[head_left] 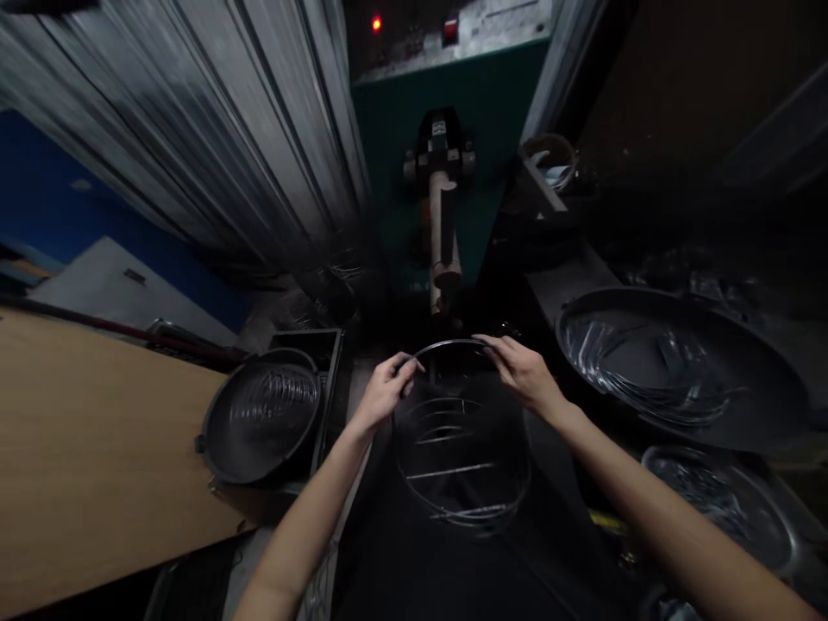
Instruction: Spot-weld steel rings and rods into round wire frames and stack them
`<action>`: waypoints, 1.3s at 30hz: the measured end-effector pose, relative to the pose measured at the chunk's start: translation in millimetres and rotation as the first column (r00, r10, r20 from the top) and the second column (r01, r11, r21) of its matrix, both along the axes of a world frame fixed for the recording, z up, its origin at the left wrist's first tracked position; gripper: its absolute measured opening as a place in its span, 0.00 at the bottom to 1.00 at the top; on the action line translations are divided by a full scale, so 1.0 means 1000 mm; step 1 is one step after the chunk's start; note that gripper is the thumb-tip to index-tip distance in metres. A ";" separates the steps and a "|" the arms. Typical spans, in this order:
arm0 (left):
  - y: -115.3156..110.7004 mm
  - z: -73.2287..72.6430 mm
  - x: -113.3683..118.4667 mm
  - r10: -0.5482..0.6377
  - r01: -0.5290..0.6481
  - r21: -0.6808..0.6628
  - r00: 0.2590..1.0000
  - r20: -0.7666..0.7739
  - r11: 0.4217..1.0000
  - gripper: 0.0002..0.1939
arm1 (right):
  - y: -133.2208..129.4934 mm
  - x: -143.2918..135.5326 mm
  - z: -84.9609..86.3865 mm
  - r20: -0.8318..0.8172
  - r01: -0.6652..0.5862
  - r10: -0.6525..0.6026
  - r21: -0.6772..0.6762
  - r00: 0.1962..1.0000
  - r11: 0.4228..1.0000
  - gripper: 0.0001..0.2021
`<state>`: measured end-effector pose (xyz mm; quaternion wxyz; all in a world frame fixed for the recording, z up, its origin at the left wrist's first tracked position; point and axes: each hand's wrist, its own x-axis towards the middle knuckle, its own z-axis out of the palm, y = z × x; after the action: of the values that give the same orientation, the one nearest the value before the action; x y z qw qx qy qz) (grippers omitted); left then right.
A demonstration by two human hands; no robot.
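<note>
A thin metal ring (451,342) is held up between my two hands, below the rod-like arms of a machine (445,216). My left hand (390,385) pinches the ring's left side, and my right hand (517,366) has its fingers closed on the ring's right side. Beneath the hands, over my dark lap, lies a round wire frame (451,471) with several cross wires. The lower part of the held ring is hard to tell from this frame.
On the left, a black pan (223,435) holds several small wire rings beside a wooden board (97,457). A large round tray (769,379) with bundled wire hoops stands at the right, above a smaller tray (780,526) of metal parts. A green machine cabinet (388,147) rises ahead.
</note>
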<state>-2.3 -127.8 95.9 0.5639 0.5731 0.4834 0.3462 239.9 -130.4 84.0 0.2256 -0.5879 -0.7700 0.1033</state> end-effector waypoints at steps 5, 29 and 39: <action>0.034 -0.020 0.003 -0.025 0.061 0.099 0.943 -0.332 0.993 0.18 | 0.007 -0.009 -0.001 0.431 0.144 -0.107 -0.053 0.896 0.988 0.21; 0.088 -0.012 0.008 0.043 0.434 0.320 0.537 -0.843 0.842 0.19 | 0.051 -0.015 0.033 0.617 0.084 0.090 -0.247 0.782 0.965 0.16; 0.096 -0.010 0.010 0.063 0.416 0.331 0.539 -0.840 0.847 0.19 | 0.063 -0.009 0.024 0.558 0.093 0.068 -0.255 0.827 0.963 0.16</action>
<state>8.0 -31.4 86.0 0.1364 0.8383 0.5209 0.0862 230.6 -67.0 108.4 -0.0924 -0.6224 -0.7767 0.0286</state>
